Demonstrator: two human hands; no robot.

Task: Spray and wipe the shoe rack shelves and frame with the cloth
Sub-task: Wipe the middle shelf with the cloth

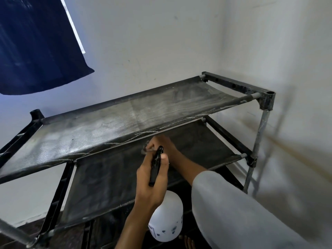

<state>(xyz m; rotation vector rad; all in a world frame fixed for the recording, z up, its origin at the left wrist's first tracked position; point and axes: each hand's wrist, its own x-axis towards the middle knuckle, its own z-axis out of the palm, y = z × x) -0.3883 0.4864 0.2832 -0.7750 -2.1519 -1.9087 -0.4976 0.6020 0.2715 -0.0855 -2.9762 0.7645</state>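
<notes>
A black metal shoe rack (266, 99) stands against the wall, with a dusty mesh top shelf (116, 123) and a darker second shelf (111, 178) below it. My left hand (149, 184) grips the black trigger head of a white spray bottle (166, 218), which hangs below the hand in front of the second shelf. My right hand (161, 142) reaches under the front edge of the top shelf and holds a small grey cloth (146, 150) against the second shelf. Most of the cloth is hidden by the fingers and the sprayer.
White walls meet in a corner behind the rack's right end. A dark blue fabric (36, 44) hangs at the upper left. The floor below is dark, and a bare foot (188, 242) shows at the bottom edge.
</notes>
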